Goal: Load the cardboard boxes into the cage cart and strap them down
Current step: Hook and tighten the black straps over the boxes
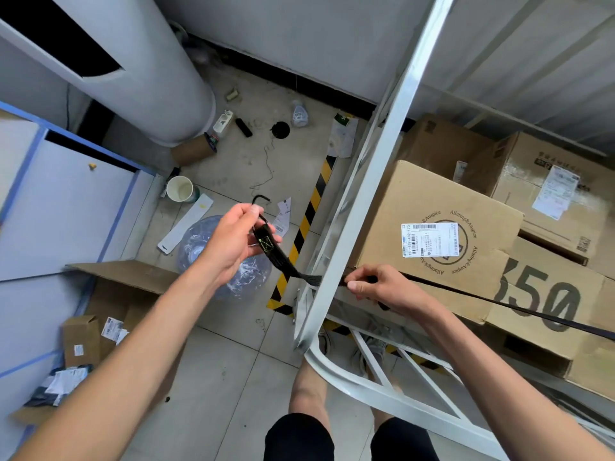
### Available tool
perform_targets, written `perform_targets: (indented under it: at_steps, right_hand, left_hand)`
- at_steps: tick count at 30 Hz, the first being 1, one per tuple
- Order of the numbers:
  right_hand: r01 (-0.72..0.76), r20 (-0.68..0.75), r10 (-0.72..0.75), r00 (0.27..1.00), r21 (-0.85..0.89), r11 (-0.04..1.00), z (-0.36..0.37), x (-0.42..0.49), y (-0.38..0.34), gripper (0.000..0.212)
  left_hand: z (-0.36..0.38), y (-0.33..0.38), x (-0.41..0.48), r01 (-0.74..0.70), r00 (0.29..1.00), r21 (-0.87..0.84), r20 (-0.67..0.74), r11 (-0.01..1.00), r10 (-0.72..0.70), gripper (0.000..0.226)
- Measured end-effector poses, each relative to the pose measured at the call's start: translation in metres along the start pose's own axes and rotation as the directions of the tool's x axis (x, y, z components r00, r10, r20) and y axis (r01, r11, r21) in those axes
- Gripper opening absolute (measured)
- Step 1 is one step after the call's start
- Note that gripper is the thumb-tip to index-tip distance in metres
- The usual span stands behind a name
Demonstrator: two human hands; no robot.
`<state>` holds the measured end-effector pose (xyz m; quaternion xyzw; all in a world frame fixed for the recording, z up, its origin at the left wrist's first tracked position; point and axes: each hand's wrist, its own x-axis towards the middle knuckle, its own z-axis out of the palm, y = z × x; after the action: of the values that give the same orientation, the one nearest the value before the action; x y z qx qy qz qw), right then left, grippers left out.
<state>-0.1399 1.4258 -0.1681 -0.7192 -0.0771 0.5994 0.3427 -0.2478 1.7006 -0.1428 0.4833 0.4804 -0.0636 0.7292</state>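
Note:
Several cardboard boxes sit inside the white metal cage cart (386,154); the nearest box (442,207) carries a white label and a round print. A black strap (519,306) runs across the boxes and out past the cart's corner post. My left hand (233,241) holds the strap's end outside the cart, where a black metal hook (261,198) sticks up above my fingers. My right hand (382,284) pinches the strap just inside the post, against the nearest box.
A large clear water bottle (219,257) lies on the tiled floor under my left hand. Yellow-black hazard tape (306,224) marks the floor by the cart. A paper cup (180,189), small boxes (83,337), paper scraps, and a white cylindrical unit (149,78) crowd the left side.

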Motion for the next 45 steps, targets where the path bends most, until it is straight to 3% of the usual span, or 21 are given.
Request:
perform_targets:
  at_steps: [5,8,13,16,18,22,25,29,34,38,41,45]
  right_hand:
    - [0.031,-0.053,-0.027,0.998,0.075,0.997,-0.004,-0.002,-0.004,0.014]
    - [0.042,-0.068,-0.037,0.997,0.080,0.996,-0.007,-0.004,-0.006,0.012]
    - [0.037,-0.107,-0.025,0.994,0.112,0.993,-0.014,-0.011,-0.004,0.012]
    - [0.036,-0.119,-0.021,0.993,0.123,0.992,-0.016,-0.012,-0.003,0.012]
    - [0.034,-0.125,-0.016,0.992,0.144,0.989,-0.016,-0.013,-0.003,0.011]
    - [0.054,-0.135,-0.033,0.990,0.153,0.987,-0.013,-0.013,-0.006,0.011]
    - [0.061,-0.127,-0.042,0.991,0.153,0.986,-0.012,-0.013,-0.008,0.012]
    - [0.065,-0.114,-0.047,0.992,0.167,0.984,-0.012,-0.010,-0.006,0.012]
    - [0.071,-0.106,-0.053,0.993,0.174,0.982,-0.013,-0.009,-0.005,0.013]
    - [0.073,-0.113,-0.053,0.992,0.180,0.981,-0.018,-0.010,-0.005,0.016]
    - [0.061,-0.103,-0.041,0.994,0.195,0.979,-0.023,-0.009,-0.002,0.018]
    - [0.053,-0.100,-0.032,0.994,0.215,0.975,-0.024,-0.006,-0.003,0.016]
  left_hand:
    - [0.015,0.019,0.002,-0.059,0.992,0.211,0.120,0.976,0.035,0.018]
    - [0.020,0.026,0.004,-0.136,0.980,0.389,0.191,0.911,0.065,0.022]
    - [0.021,0.037,-0.005,-0.093,0.935,0.414,0.348,0.905,-0.063,0.059]
    - [0.021,0.032,-0.004,-0.138,0.945,0.553,0.323,0.822,-0.058,0.066]
    - [0.021,0.028,-0.003,-0.096,0.938,0.533,0.330,0.841,-0.103,0.063]
    - [0.023,0.019,-0.005,-0.016,0.929,0.437,0.338,0.899,-0.148,0.023]
    - [0.026,0.017,-0.011,0.018,0.951,0.427,0.272,0.904,-0.147,0.007]
    - [0.030,0.016,-0.009,-0.077,0.964,0.628,0.246,0.774,-0.104,0.022]
    - [0.028,0.026,-0.002,-0.040,0.940,0.542,0.306,0.840,-0.152,0.046]
    - [0.027,0.032,-0.003,-0.084,0.948,0.667,0.282,0.740,-0.146,0.064]
    - [0.029,0.027,0.000,-0.091,0.968,0.649,0.236,0.755,-0.086,0.059]
    - [0.036,0.019,0.001,-0.094,0.981,0.632,0.188,0.769,-0.035,0.024]
